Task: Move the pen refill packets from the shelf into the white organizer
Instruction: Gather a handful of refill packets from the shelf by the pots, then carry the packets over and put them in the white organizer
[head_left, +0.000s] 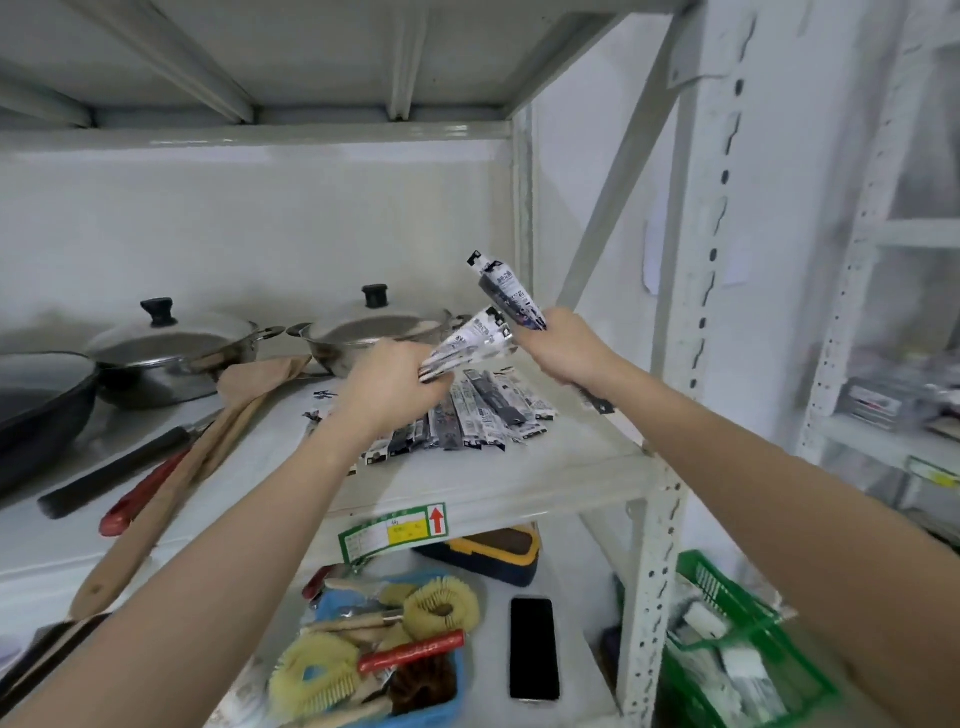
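Grey-white metal shelf (519, 467) at chest height, seen from above the forearms. Both hands raised just over its right end. Left hand (387, 387) pinched around the lower end of a small bundle of pen refill packets (470, 340), black-and-white printed, angled up to the right. Right hand (563, 348) clenched around a second bundle of packets (506, 291), tips fanned upward and to the left, dark lower ends poking out below the wrist. Two bundles close together, possibly touching near the right thumb; hard to tell.

Remaining loose packets (467, 415) spread flat in an overlapping row on the shelf board, directly beneath the hands, near the right corner post (670, 332).

Farther left on the same shelf: two steel lidded pots (171, 348) with black knobs, side by side at the back, the right one partly behind the hands. Dark wok (36, 410) at the far left edge. Wooden spatula (171, 483), a red-handled tool (140, 493) and a black-handled tool (114, 475) lying diagonally toward the near edge.

Green-bordered label with a red arrow (395, 530) stuck on the shelf's front lip.

Lower shelf below: blue basket (457, 675) of yellowish scrub brushes and a red-handled item, black phone (534, 649) lying flat to its right, dark blue and yellow box (493, 551) behind. Green basket (737, 649) lower right, outside the post. White organizer not identifiable in this view.
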